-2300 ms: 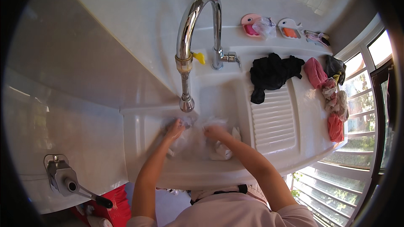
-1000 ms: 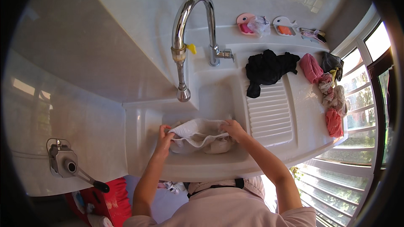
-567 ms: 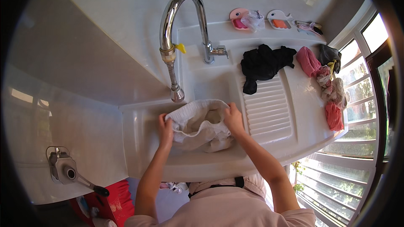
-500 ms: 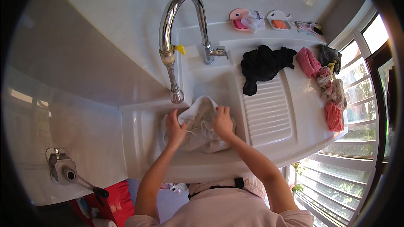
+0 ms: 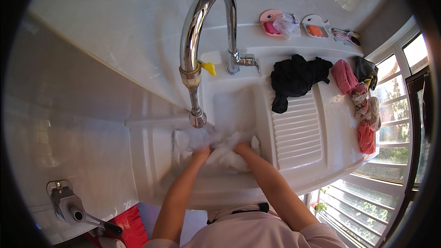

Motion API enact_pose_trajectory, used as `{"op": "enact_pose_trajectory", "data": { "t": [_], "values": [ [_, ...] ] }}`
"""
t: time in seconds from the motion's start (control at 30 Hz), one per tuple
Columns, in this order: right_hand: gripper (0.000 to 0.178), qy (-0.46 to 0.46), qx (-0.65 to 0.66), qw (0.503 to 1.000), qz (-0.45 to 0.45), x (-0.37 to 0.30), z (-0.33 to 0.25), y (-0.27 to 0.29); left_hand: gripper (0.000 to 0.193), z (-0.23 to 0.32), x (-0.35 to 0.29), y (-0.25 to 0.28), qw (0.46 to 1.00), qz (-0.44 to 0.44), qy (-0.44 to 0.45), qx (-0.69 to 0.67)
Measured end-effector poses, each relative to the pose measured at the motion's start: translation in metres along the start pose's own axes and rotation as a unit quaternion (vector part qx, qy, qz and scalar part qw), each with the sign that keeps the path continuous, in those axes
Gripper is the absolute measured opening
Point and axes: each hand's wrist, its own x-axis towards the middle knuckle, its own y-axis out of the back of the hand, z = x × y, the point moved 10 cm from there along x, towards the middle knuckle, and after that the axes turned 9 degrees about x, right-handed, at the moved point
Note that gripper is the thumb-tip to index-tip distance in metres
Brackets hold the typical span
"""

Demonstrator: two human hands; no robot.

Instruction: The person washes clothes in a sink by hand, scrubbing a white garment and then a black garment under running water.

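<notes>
A pale off-white cloth (image 5: 226,155) lies bunched low in the white sink basin (image 5: 156,147), under the spout of a tall chrome tap (image 5: 197,41). My left hand (image 5: 201,153) and my right hand (image 5: 242,148) are both closed on the cloth, close together, pressing it down into the basin. The fingers are partly buried in the wet folds.
A ribbed draining board (image 5: 296,131) lies right of the basin, with a black garment (image 5: 296,79) at its top. Pink and dark clothes (image 5: 363,105) are piled along the right edge. Two fish-shaped soap dishes (image 5: 294,25) stand on the back ledge. A window is at right.
The cloth was lifted and held spread between both hands; now the hands have come together and pushed it down into the basin. The view has tilted a little.
</notes>
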Motion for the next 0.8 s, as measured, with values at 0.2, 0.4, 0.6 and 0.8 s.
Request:
{"op": "enact_pose_trajectory", "data": {
  "t": [0.2,0.4,0.6,0.8],
  "values": [
    [0.040,-0.067,0.218,0.969,-0.092,0.023,0.000,0.068,0.047,0.004,0.008,0.060,0.996,-0.079,0.008,-0.034],
    [0.042,0.022,0.430,0.901,-0.049,-0.031,-0.101,0.233,0.026,0.035,-0.041,0.215,0.979,0.142,-0.042,-0.141],
    [0.033,0.179,0.409,0.889,0.100,-0.083,-0.143,0.269,0.047,0.195,-0.088,0.336,0.914,0.168,-0.283,-0.236],
    [0.026,-0.016,0.722,0.691,0.009,-0.095,-0.123,0.345,0.094,0.158,-0.076,0.311,0.877,0.081,-0.277,-0.385]
  ]
}}
